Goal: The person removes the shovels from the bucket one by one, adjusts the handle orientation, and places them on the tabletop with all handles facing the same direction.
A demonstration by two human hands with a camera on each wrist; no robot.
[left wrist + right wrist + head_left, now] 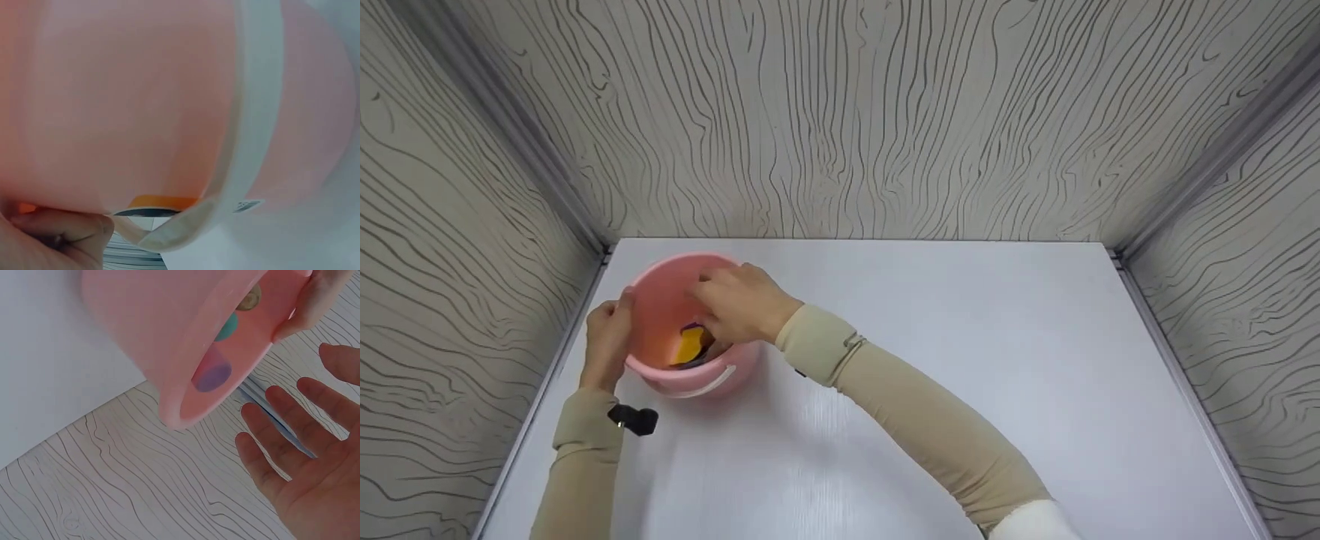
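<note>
A pink bucket (660, 300) with a white handle (261, 84) stands tilted at the left of the white table. My left hand (607, 334) grips its rim on the left side, thumb over the edge. Over the bucket's mouth is my right hand (741, 304); in the right wrist view its fingers (289, 413) are spread and hold nothing. Inside the bucket lie a yellow piece with dark edges (688, 346), a purple cylinder (214, 377), a teal rounded piece (228, 328) and a brownish round piece (251, 298). My right hand hides part of the contents in the head view.
The white table (930, 360) extends to the right of the bucket. Wood-patterned panels (847, 120) rise behind it and on both sides, with grey metal strips (1222, 135) at the corners. A small black device (634, 420) is strapped on my left wrist.
</note>
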